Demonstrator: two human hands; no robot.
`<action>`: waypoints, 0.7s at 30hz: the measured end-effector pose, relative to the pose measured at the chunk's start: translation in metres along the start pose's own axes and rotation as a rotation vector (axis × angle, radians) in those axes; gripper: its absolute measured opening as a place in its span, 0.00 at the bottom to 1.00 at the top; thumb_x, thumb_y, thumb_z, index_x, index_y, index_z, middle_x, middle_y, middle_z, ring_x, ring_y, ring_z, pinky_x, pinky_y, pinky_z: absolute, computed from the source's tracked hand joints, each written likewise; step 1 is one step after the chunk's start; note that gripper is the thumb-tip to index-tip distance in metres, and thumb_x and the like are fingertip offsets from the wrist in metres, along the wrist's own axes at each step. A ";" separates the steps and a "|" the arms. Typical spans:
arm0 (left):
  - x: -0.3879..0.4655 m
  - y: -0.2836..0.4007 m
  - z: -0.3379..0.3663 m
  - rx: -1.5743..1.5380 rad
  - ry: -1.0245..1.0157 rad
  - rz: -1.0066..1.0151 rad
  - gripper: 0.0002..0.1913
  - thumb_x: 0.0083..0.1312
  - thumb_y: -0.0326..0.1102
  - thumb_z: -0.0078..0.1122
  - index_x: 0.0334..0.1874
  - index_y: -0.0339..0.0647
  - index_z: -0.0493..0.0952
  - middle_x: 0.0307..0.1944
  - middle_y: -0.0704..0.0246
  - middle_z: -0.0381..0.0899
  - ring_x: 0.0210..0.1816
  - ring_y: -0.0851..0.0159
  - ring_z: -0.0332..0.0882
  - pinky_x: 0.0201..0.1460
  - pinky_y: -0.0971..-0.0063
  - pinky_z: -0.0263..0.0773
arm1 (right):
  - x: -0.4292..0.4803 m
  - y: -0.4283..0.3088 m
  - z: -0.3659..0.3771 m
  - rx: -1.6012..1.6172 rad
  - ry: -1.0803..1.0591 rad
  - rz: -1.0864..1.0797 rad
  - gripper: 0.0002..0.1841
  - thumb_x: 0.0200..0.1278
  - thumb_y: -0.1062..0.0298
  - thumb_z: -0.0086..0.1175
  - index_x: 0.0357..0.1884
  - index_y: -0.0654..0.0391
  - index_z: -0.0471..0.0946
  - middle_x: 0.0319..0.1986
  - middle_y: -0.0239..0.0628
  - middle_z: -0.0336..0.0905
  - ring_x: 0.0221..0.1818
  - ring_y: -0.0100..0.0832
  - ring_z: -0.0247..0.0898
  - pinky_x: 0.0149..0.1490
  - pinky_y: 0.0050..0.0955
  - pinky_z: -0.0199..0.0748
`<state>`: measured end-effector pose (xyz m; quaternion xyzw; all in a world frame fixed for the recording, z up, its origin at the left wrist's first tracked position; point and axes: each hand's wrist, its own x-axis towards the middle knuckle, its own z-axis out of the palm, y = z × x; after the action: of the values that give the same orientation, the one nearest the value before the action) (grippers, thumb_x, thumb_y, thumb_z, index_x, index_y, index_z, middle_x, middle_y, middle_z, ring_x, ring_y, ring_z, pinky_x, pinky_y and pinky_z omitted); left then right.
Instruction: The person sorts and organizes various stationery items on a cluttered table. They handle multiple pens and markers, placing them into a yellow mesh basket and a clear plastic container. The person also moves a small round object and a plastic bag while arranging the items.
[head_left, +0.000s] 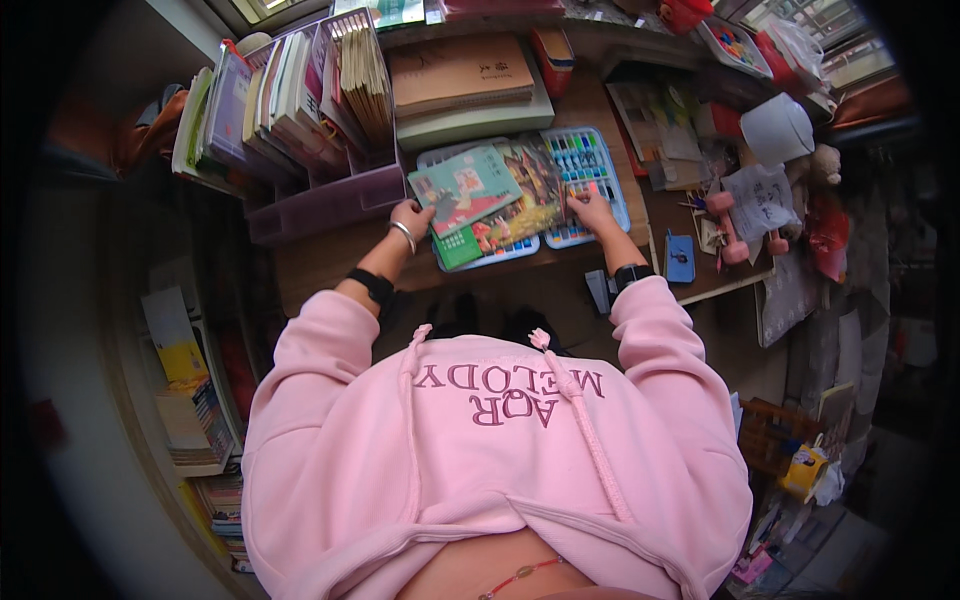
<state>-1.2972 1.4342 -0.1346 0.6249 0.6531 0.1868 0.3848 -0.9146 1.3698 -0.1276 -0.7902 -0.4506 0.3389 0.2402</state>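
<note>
My left hand (412, 217) pinches the left edge of a thin teal booklet (469, 187) with a printed picture and writing. Partly under it lies a colourful forest-scene booklet (536, 187), with a green corner piece (457, 246) showing at the lower left. My right hand (591, 208) grips the forest booklet near its right edge. Beneath the booklets, an open light-blue plastic case (619, 196) rests on the wooden desk (349, 259). Small coloured art supplies (574, 146) fill its right half in rows; the booklets hide much of the left half.
A purple desktop organizer (322, 202) packed with books stands at left. Behind the case, notebooks (461, 71) lie on a pale green box (480, 124), beside a red box (553, 60). Pink dumbbells (726, 225), a blue pouch (679, 257) and a white roll (776, 129) crowd the right.
</note>
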 end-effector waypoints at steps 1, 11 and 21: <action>-0.007 0.009 -0.003 0.038 0.000 0.028 0.18 0.49 0.45 0.63 0.26 0.34 0.74 0.23 0.57 0.76 0.28 0.55 0.75 0.33 0.66 0.70 | 0.002 -0.001 -0.003 -0.116 0.006 0.022 0.24 0.47 0.50 0.60 0.38 0.63 0.77 0.34 0.44 0.79 0.37 0.36 0.76 0.41 0.30 0.73; -0.109 0.091 -0.090 -0.714 -0.113 0.466 0.08 0.62 0.22 0.49 0.44 0.36 0.69 0.32 0.70 0.75 0.33 0.76 0.71 0.39 0.83 0.69 | -0.039 -0.047 -0.024 0.523 -0.381 -0.102 0.28 0.55 0.71 0.58 0.59 0.60 0.61 0.50 0.37 0.68 0.51 0.29 0.65 0.51 0.25 0.65; -0.166 -0.142 -0.175 -0.832 0.363 -0.285 0.14 0.64 0.30 0.50 0.51 0.34 0.67 0.42 0.65 0.77 0.41 0.72 0.75 0.44 0.80 0.70 | -0.121 -0.161 0.120 0.328 -1.335 0.021 0.19 0.67 0.62 0.39 0.56 0.62 0.61 0.36 0.41 0.78 0.29 0.30 0.78 0.31 0.23 0.77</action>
<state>-1.5346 1.2950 -0.0820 0.2793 0.6589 0.4839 0.5037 -1.1378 1.3498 -0.0569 -0.3701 -0.4374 0.8192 0.0243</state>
